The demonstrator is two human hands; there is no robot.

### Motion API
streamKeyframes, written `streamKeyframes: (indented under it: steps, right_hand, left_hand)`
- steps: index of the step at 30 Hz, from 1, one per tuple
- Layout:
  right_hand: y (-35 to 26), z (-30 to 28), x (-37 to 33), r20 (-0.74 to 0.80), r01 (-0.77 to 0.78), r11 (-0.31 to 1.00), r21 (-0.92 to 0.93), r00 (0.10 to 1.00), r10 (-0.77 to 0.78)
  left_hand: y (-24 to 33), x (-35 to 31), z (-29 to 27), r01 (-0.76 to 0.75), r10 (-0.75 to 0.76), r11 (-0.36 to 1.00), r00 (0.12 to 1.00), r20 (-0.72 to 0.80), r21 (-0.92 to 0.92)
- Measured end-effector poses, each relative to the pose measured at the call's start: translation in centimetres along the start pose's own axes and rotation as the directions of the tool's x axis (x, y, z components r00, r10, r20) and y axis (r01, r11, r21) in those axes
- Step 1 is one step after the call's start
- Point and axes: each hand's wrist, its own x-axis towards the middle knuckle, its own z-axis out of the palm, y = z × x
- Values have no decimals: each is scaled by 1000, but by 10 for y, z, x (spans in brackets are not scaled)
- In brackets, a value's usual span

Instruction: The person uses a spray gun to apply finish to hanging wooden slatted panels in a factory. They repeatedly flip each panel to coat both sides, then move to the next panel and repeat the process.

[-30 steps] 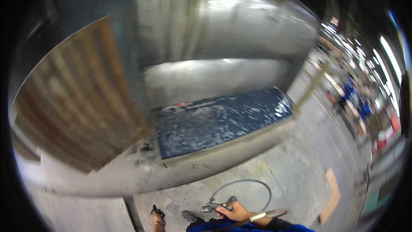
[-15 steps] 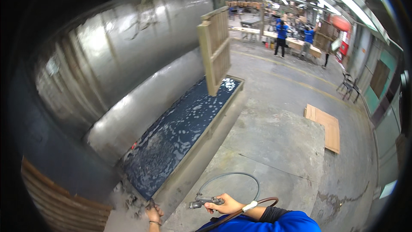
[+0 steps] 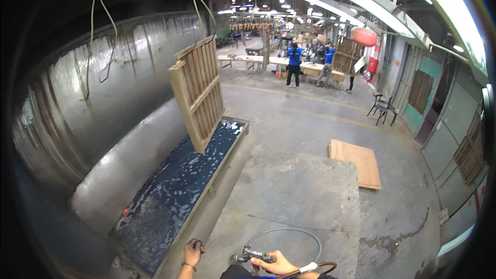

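My right hand (image 3: 279, 264) grips a metal spray gun (image 3: 252, 254) low in the picture, its nozzle end pointing left. A thin grey hose (image 3: 310, 232) loops behind the gun, and a brown hose (image 3: 326, 265) runs past my wrist. My left hand (image 3: 193, 252), with dark-stained fingers and a band at the wrist, is curled closed beside the near part of a long trough (image 3: 209, 195); I see nothing in it. Ahead, a slatted wooden panel (image 3: 199, 95) hangs upright from wire hooks over the trough's far end.
Dark, foamy liquid (image 3: 178, 186) fills the trough, below a stained metal wall (image 3: 129, 67). Flat wooden boards (image 3: 356, 164) lie on the concrete floor to the right. Farther off are black chairs (image 3: 383, 108), and people in blue shirts (image 3: 294, 58) at a long worktable.
The view has shifted, so the panel and trough now sit farther left and lower. My left hand has come away from the trough's near corner; my right still grips the spray gun.
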Motion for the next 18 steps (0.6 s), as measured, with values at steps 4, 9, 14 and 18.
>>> streamKeyframes:
  steps: [4, 9, 14, 18]
  right_hand:
    - [-21, -28, -9, -150, 88, 993, 79, 986, -75]
    - [-17, -74, 30, -295, -42, 991, 127, 952, 78]
    - [-11, -135, 89, -423, -10, 993, -121, 905, -42]
    - [-2, -166, 151, -489, 16, 1000, -18, 872, -22]
  left_hand:
    - [-3, 41, 52, 64, -50, 992, 990, 131, -110]
    - [-4, 106, 131, 16, 15, 995, 955, 296, -103]
    - [20, 179, 193, 3, 69, 974, 949, 307, -228]
    - [32, 243, 220, -224, 217, 974, 962, 168, 26]
